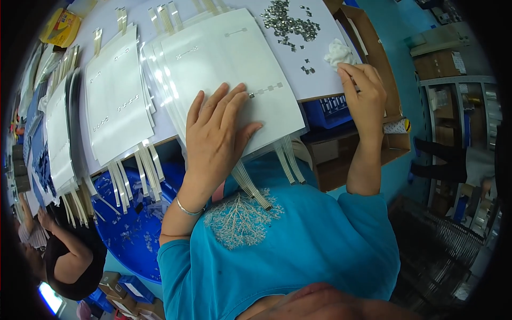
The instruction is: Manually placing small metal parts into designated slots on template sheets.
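My left hand (pixel 214 125) lies flat with spread fingers on the top sheet of a stack of white flexible sheets (pixel 213 58) with flat ribbon tails. A row of small grey patches runs across this sheet, and a small dark metallic piece (pixel 252 95) sits by my left fingertips. On the right, my right hand (pixel 364 90) has its thumb and forefinger pinched at the lower edge of a crumpled white wad (pixel 339 54), like cloth or tissue. Whether a tiny piece is also between those fingertips cannot be seen. A loose heap of small shiny metallic pieces (pixel 290 22) lies beyond, with several strays nearer.
More sheet stacks (pixel 114 96) stand to the left, their ribbon tails hanging over the table's front edge. Below is a blue tub (pixel 128 234) with scraps. Cardboard boxes (pixel 381 58) and a blue bin (pixel 326 113) flank the right side. Another person (pixel 74 256) works at far left.
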Demonstrator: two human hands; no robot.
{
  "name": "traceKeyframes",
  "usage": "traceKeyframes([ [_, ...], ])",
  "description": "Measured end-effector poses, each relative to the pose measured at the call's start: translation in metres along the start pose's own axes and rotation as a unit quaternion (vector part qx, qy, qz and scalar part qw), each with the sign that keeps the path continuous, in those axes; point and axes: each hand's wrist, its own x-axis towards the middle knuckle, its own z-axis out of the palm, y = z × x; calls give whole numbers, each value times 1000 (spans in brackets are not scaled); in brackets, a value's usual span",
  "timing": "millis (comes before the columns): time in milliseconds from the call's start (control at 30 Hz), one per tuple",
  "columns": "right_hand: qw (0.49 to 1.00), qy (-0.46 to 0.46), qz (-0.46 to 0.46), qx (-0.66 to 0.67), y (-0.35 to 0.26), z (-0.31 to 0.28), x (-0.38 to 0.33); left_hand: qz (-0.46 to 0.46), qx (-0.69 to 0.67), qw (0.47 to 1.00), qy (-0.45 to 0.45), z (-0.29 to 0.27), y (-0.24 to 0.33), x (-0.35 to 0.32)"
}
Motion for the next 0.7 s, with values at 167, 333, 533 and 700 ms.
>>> traceKeyframes([
  [167, 988, 2, 23, 150, -20, 17, -12, 15, 27, 1000, -3, 2, 1, -2],
  [333, 986, -7, 16, 165, -22, 26, -7, 13, 89, 995, -40, -5, 6, 0],
  [533, 991, -16, 0, 130, -24, 33, 1, 6, 77, 996, -34, 0, 6, -2],
  [700, 991, -14, 29, 129, -20, 28, 0, 0, 60, 998, -23, 2, 7, -4],
])
